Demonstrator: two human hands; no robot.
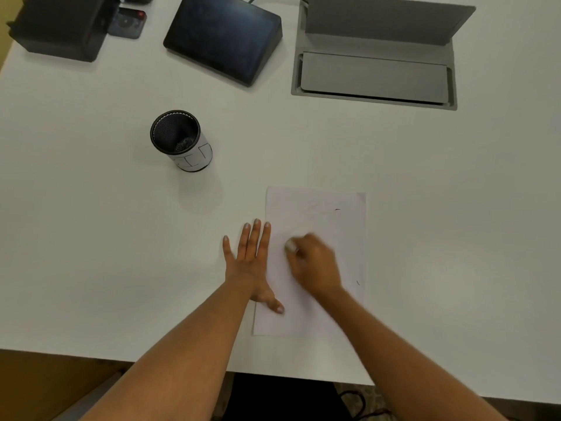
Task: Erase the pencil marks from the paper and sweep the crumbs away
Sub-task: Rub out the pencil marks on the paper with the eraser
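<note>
A white sheet of paper (321, 220) lies on the white table near its front edge. Faint pencil marks (337, 209) show near the paper's top, and a small one (358, 282) sits by its right edge. My left hand (250, 262) lies flat with fingers spread on the paper's left edge, thumb on the sheet. My right hand (315, 268), blurred by motion, is closed on a small white eraser (290, 246) pressed to the middle of the paper. Crumbs are too small to make out.
A black mesh pen cup (180, 141) stands to the upper left of the paper. At the back are a black box (57, 28), a wedge-shaped black screen (223, 38) and an open grey cable hatch (375, 56). The table's front edge (91, 357) runs below my forearms.
</note>
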